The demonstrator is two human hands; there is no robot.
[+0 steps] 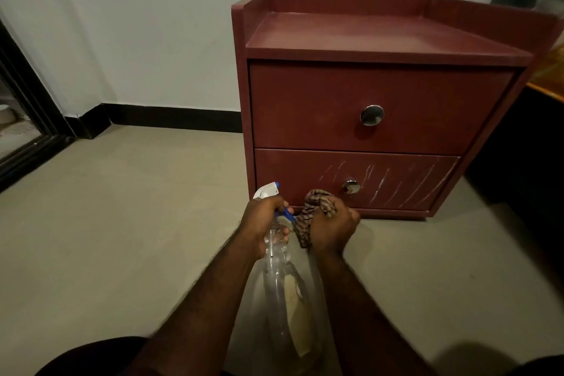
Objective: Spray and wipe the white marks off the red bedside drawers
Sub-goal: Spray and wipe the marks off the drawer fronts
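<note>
The left hand (262, 218) curls round the neck of the clear plastic spray bottle (280, 284), probably light and slick, while the right hand (334, 227) bunches the soft striped brown cloth (306, 221) just before the white marks (396, 186) low on the red bedside drawers (366, 91).

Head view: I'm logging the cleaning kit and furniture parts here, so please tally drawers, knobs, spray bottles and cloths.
Drawers: 2
Knobs: 2
Spray bottle: 1
Cloth: 1
Total: 6

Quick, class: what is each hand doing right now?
Left hand: grips the spray bottle by its neck.
Right hand: grips the striped cloth.
</note>
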